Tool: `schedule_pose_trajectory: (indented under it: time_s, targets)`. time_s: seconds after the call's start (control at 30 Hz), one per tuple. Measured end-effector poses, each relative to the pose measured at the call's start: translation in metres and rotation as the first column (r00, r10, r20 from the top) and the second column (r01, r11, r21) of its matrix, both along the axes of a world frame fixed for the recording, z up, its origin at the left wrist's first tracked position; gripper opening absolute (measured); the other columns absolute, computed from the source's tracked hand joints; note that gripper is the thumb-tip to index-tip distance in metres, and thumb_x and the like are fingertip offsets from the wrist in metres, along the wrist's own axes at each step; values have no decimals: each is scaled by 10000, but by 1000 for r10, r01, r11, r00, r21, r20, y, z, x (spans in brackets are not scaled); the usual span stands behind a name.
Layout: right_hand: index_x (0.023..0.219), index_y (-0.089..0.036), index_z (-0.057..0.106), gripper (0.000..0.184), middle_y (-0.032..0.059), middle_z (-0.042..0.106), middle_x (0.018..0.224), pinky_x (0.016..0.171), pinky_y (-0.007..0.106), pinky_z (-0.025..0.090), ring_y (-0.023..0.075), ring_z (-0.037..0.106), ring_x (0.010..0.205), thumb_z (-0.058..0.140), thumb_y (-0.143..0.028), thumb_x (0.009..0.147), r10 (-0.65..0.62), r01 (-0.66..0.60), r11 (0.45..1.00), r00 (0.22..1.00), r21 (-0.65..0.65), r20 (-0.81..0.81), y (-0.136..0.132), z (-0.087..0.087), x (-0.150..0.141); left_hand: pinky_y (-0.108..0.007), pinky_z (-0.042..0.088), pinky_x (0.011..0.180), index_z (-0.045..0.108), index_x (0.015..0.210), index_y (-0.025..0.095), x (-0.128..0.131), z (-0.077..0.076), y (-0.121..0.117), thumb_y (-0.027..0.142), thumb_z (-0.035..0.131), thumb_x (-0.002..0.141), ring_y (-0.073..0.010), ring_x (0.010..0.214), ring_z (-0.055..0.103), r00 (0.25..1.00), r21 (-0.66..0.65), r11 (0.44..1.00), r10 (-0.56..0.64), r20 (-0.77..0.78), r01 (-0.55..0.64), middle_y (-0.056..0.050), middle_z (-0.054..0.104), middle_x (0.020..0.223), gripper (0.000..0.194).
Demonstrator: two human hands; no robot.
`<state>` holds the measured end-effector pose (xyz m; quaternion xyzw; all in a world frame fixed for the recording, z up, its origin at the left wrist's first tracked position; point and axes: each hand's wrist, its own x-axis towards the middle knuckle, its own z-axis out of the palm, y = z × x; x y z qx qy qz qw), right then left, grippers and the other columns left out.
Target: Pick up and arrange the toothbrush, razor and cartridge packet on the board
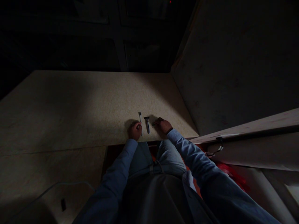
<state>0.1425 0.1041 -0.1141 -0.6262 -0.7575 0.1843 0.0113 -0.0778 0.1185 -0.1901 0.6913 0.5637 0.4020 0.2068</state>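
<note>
One razor [148, 125] lies near the counter's [98, 109] front edge, between the toothbrush [140, 117] at the left hand [135, 130] and the right hand [164, 125]. Finger closure: cannot be determined, both hands.

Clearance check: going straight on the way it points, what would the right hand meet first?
Past the small, indistinct item at its fingertips, the right hand would likely meet the razor first. Its height over the tabletop is unclear, so it might pass above.

Single head view, looks forward and steeply down over wearer's own lap onto tabletop [105, 102], dark background beyond.
</note>
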Motion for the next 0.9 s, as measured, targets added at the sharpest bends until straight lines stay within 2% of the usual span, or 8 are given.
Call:
schedule_pose_trajectory:
  time_s: [0.13, 0.3, 0.47, 0.53, 0.6, 0.7, 0.8, 0.9]
  targets:
    - [1134, -206, 758, 282, 121, 682, 1173, 815, 275, 506, 219, 688, 965, 525, -274, 990, -12, 12, 1000, 1000, -4, 17, -1, 1, -3, -348, 564, 828, 749, 899, 201, 1, -2, 1, 174, 553, 833, -226, 884, 697, 1000, 13, 1000, 0, 6, -1, -85, 742, 937, 209]
    - [1178, -213, 740, 279, 113, 668, 1210, 875, 275, 505, 214, 676, 1011, 555, -248, 972, -13, 14, 1000, 1000, 19, -8, -1, 1, 1, -345, 564, 823, 741, 893, 206, 0, -1, 0, 167, 543, 833, -220, 876, 691, 1000, 44, 999, 9, 14, -10, -76, 736, 919, 210]
    - [1203, -241, 740, 299, 83, 667, 1223, 942, 273, 501, 193, 663, 1041, 594, -199, 945, 32, -28, 998, 996, 51, -77, -3, -8, 8, -359, 556, 860, 743, 941, 214, 0, 11, -11, 215, 544, 865, -222, 933, 686, 1000, 104, 995, -3, 5, 3, -85, 734, 1006, 213]
    - [1191, -238, 748, 291, 82, 668, 1212, 945, 283, 508, 188, 665, 1024, 606, -197, 940, 45, -36, 996, 992, 77, -118, -3, -14, 10, -407, 518, 962, 742, 1016, 212, 6, 22, -15, 245, 591, 854, -255, 1048, 669, 996, 146, 987, -61, -63, 70, -104, 731, 1096, 224]
    - [1165, -236, 759, 267, 83, 673, 1192, 941, 294, 517, 186, 667, 1007, 623, -210, 937, 53, -39, 994, 988, 99, -145, -4, -20, 11, -452, 466, 1034, 706, 1162, 215, 16, 35, -14, 270, 642, 836, -286, 1181, 623, 969, 147, 970, -165, -182, 193, -116, 704, 1234, 336]
    - [1128, -231, 771, 237, 88, 686, 1148, 942, 305, 524, 190, 661, 1020, 625, -216, 943, 61, -40, 991, 984, 126, -169, -5, -24, 12, -506, 392, 1097, 596, 1346, 226, 35, 50, -7, 305, 702, 811, -323, 1401, 460, 874, 20, 924, -355, -330, 383, -120, 627, 1401, 551]
    - [1139, -224, 764, 244, 93, 687, 1129, 939, 311, 532, 189, 660, 1015, 613, -202, 948, 61, -31, 988, 979, 151, -192, -9, -27, 13, -553, 344, 1125, 550, 1393, 231, 51, 52, 3, 312, 738, 794, -332, 1482, 353, 788, -120, 876, -475, -392, 468, -129, 606, 1433, 633]
    - [1186, -238, 739, 274, 91, 670, 1161, 931, 317, 543, 178, 664, 985, 592, -200, 958, 35, 20, 979, 965, 204, -259, -17, -33, 16, -571, 320, 1144, 532, 1409, 238, 57, 43, 8, 283, 736, 807, -327, 1491, 343, 770, -174, 869, -491, -407, 463, -143, 594, 1444, 638]
